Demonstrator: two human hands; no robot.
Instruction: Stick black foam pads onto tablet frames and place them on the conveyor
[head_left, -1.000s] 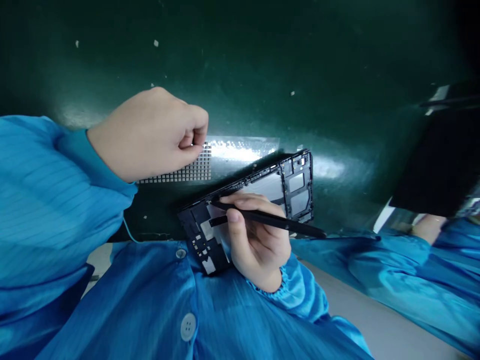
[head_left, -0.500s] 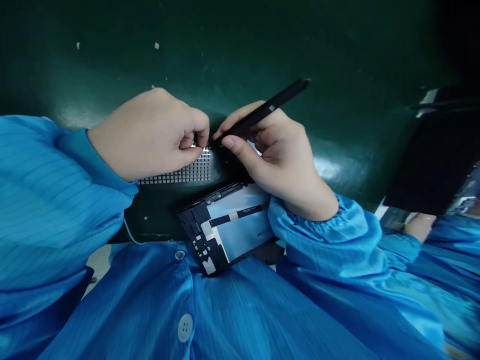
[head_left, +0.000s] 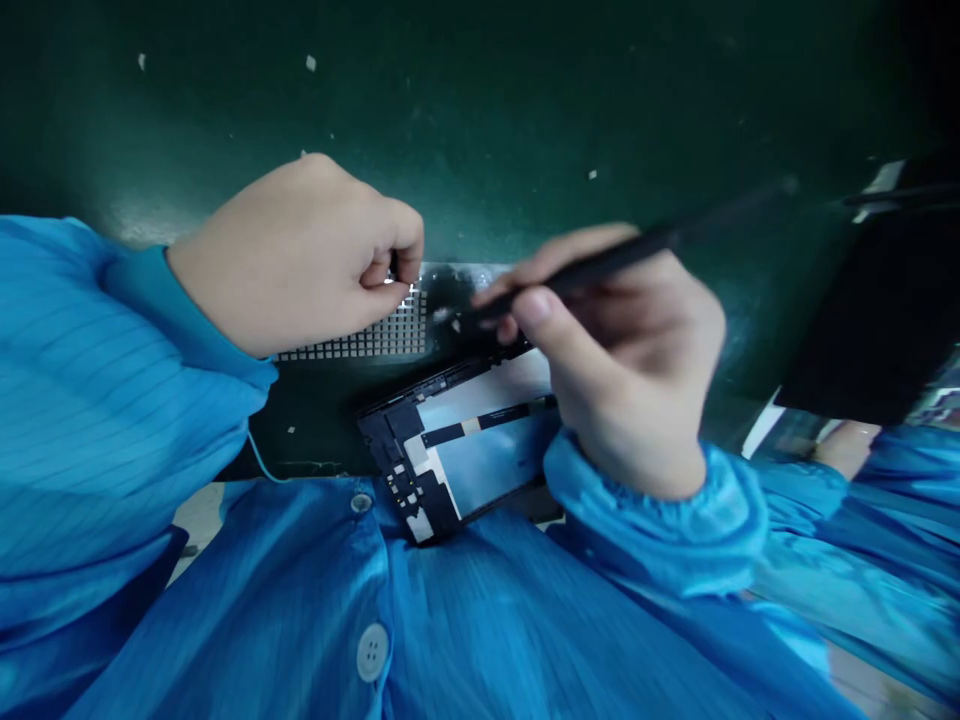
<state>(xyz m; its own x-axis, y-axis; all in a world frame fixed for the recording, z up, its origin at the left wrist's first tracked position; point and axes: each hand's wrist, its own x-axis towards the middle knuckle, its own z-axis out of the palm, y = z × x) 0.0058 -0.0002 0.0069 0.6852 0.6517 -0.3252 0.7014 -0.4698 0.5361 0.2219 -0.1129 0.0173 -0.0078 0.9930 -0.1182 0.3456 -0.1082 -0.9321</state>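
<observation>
My left hand is curled into a fist on the green mat, its thumb and forefinger pinching the edge of a sheet of small square stickers. My right hand grips a black tweezers-like tool, blurred by motion; its tip sits just right of the sticker sheet, above the phone frame. A black phone middle frame with a pale inner plate lies on the mat at my chest, partly covered by my right wrist.
A dark green mat covers the bench, dotted with small white specks. A black tray or block stands at the right edge. Another person's blue sleeve and hand show at the far right. My blue smock fills the foreground.
My right hand lifted off the phone frame, took the tool's tip up to the sticker sheet by my left fingers, and has now drawn back right and down. The left hand stayed put.
</observation>
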